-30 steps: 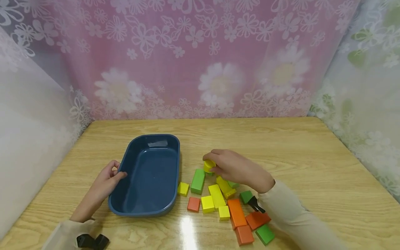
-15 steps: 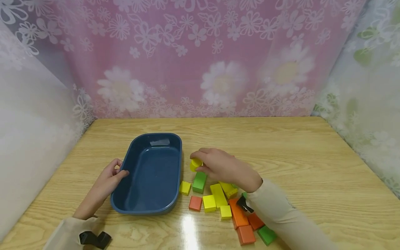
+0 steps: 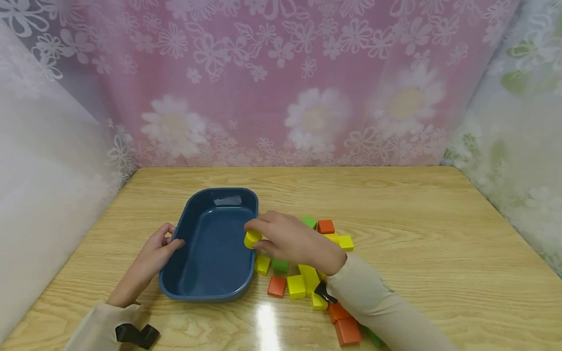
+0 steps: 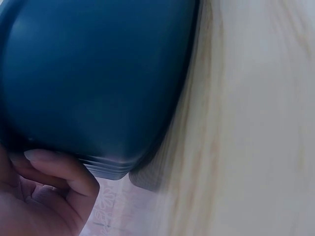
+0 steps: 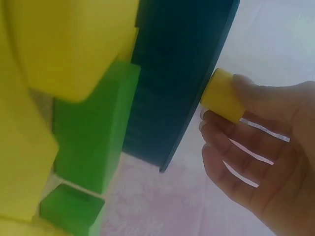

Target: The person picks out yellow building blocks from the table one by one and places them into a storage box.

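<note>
In the head view a deep blue plastic tub stands left of centre on the wooden table. My left hand grips its left rim, thumb over the inside; the left wrist view shows the curled fingers against the outer wall. My right hand pinches a yellow cylinder block between thumb and fingers, at the tub's right rim. The right wrist view has the yellow cylinder beside the tub's edge. Nothing lies inside the tub.
Right of the tub, loose blocks are scattered: a red cube, a yellow cube, an orange-red block, a green block and several others. My right forearm covers part of them. A pink floral curtain hangs behind the table.
My right hand has carried the yellow cylinder leftward from over the blocks to the tub's right rim. The left hand keeps its grip on the tub.
</note>
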`<state>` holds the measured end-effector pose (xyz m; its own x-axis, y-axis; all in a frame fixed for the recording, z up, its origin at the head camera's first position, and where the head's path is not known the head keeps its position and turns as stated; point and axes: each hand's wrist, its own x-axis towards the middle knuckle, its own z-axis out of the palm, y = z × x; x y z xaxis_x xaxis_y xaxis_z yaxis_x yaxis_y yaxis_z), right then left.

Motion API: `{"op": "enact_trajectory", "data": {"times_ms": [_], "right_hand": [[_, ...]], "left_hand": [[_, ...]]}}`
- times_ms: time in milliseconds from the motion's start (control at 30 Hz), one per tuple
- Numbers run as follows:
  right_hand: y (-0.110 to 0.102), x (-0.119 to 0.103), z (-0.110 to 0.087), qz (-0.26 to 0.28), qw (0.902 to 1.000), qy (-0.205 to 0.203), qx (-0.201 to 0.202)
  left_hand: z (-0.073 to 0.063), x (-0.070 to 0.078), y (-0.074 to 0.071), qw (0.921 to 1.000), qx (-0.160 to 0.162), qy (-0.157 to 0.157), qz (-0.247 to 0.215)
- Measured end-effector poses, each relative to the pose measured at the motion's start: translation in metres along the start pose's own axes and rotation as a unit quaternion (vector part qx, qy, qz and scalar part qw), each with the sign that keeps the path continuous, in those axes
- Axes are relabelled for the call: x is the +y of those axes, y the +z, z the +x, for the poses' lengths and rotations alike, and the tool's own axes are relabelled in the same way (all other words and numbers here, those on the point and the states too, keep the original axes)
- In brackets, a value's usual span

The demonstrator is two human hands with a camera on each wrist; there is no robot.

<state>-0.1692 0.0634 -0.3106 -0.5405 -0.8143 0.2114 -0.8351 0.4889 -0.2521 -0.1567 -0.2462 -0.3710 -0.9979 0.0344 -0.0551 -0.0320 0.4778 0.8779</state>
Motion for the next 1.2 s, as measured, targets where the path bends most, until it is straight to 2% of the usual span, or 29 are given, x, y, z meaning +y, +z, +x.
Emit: {"op": "enact_trajectory", "data": {"times_ms": [133,300,400,500,800,1033,1200], "right_hand": [[0.006,-0.007,0.009,-0.014,0.9998,-0.016,0.007],[0.018,-0.015,0.017,-0.030,0.9986,-0.029,-0.031],[0.025,-0.018,0.021,-0.034,0.9981,-0.030,-0.040],[0.030,-0.019,0.025,-0.027,0.9985,-0.014,-0.045],[0.041,-0.024,0.028,0.025,0.9939,0.077,-0.075],[0.042,-0.025,0.033,0.033,0.9892,0.092,-0.109],[0.043,-0.024,0.033,0.022,0.9927,0.069,-0.096]], "left_hand": [[-0.001,-0.002,-0.002,1.0000,0.003,-0.003,-0.003],[-0.002,-0.002,-0.004,1.0000,0.001,-0.003,-0.006],[-0.002,-0.002,-0.004,1.0000,-0.001,-0.007,-0.006],[-0.001,-0.004,-0.004,1.0000,-0.002,-0.005,-0.008],[0.007,-0.004,0.003,0.9994,-0.018,-0.005,-0.030],[0.007,-0.005,0.001,0.9997,-0.014,-0.009,-0.016],[0.006,-0.007,-0.001,0.9999,-0.007,-0.008,-0.012]]}}
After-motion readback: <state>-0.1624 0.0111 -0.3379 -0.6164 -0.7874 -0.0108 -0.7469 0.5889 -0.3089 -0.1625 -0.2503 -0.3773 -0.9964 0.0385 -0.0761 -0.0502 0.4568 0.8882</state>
